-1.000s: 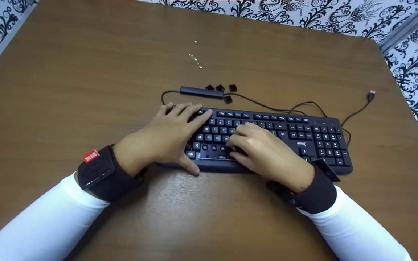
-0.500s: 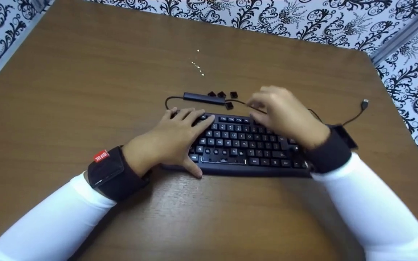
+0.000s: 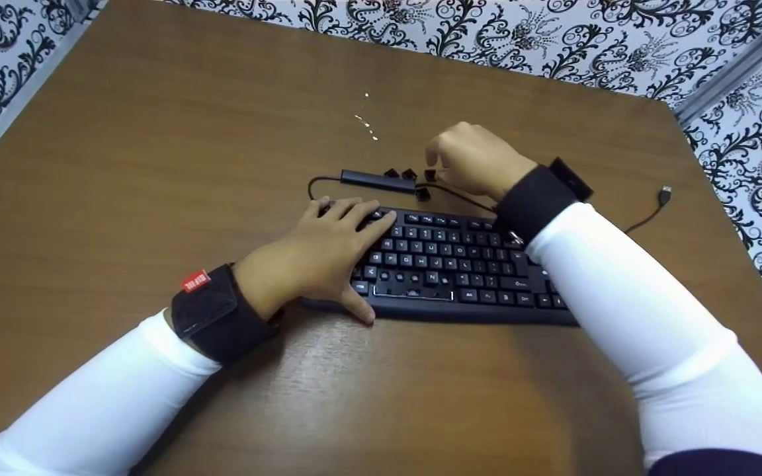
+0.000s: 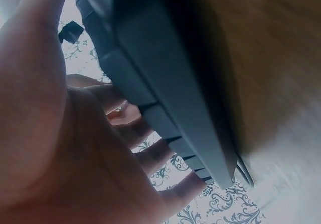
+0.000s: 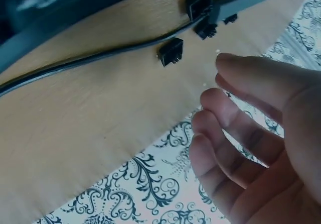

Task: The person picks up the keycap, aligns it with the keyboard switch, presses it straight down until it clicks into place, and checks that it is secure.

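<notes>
A black keyboard (image 3: 480, 311) lies on the wooden table, with a long bare slot (image 3: 414, 291) at the space bar's place. Across its left end my left hand (image 3: 325, 254) rests with fingers spread, thumb at the front edge. The left wrist view shows those fingers along the keyboard's side (image 4: 155, 78). Beyond the back edge, my right hand (image 3: 477, 158) hovers near several loose black keycaps (image 3: 430, 175). In the right wrist view its fingers (image 5: 203, 156) bend loosely and nothing sits between them and the thumb. My right forearm hides the keyboard's right part.
Behind the keyboard lie its cable (image 3: 457, 193) and a black bar-shaped piece (image 3: 378, 180) on that cable. The USB plug (image 3: 665, 195) is at the right. Tiny pale specks (image 3: 366, 125) dot the table (image 3: 222, 132) farther back. Patterned wallpaper (image 3: 520, 33) borders the table's far side.
My right hand has left the keyboard's keys and moved back past its rear edge, then left to beside the loose keycaps. The left hand keeps its place on the keyboard.
</notes>
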Available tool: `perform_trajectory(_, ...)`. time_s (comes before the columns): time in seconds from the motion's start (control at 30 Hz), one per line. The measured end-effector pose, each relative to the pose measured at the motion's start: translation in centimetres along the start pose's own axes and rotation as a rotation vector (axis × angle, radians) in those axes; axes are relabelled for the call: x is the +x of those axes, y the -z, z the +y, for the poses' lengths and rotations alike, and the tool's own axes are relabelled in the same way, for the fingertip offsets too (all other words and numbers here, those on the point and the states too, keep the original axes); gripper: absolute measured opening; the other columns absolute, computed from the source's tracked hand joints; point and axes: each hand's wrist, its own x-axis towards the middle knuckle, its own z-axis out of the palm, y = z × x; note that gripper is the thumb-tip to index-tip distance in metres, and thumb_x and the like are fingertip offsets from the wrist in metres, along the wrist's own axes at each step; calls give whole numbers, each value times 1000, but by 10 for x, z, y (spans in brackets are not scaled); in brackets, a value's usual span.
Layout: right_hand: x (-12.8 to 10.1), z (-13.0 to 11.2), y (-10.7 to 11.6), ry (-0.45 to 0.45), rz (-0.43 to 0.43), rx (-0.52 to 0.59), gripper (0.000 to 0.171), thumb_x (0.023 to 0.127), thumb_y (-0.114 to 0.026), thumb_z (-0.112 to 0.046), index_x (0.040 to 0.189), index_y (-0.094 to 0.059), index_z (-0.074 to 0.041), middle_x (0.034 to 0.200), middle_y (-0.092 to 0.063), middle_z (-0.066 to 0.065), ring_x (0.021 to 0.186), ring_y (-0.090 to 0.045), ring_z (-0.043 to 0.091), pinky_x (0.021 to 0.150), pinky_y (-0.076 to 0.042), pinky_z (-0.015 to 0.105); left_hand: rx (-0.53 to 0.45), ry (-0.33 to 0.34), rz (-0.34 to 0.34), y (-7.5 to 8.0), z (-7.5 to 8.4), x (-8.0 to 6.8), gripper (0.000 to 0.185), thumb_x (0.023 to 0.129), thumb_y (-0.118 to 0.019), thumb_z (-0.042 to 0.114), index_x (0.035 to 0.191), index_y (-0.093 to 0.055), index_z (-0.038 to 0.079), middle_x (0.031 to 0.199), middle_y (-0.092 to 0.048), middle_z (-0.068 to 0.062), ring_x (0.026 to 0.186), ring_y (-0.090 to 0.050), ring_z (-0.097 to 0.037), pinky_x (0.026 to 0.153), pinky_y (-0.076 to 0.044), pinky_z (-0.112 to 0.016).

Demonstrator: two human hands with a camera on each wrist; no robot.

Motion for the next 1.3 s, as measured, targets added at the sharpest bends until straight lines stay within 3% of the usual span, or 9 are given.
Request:
perform_trajectory(0.27, 14, 2, -6, -12, -83, -51, 31, 84, -59, 6, 112, -72, 2, 109, -72, 24, 97, -69, 40, 87, -58, 48, 11, -2, 3, -1, 0, 1, 139, 58, -74, 83, 162, -11, 16, 166, -20, -16, 151, -23, -38, 122, -17, -63)
perform_trajectory(0.57, 20, 5, -11, -19, -121, -46, 27, 86, -72, -4, 113, -71, 3, 110, -71, 26, 98, -69, 40, 90, -56, 48, 20, -3, 5, -2, 0, 2, 141, 58, -74, 83, 162, -9, 15, 166, -21, -15, 151, -23, -37, 121, -19, -63)
perform_trajectory(1.03, 21, 10, -12, -30, -78, 5, 15, 85, -69, -3, 98, -70, 3, 98, -71, 21, 91, -68, 37, 82, -57, 46, 0, -4, 19, -2, -1, 0, 141, 57, -75, 82, 162, -10, 15, 166, -20, -15, 151, -23, -38, 121, -17, -62)
perform_trajectory(1.3, 0, 19, -9, -7, 3, 116, 18, 81, -65, -1, 99, -64, 0, 90, -71, 16, 81, -68, 29, 76, -59, 40, 8, 4, -5, -3, -1, 2, 141, 57, -74, 83, 162, -8, 15, 167, -18, -15, 151, -22, -38, 122, -16, -62)
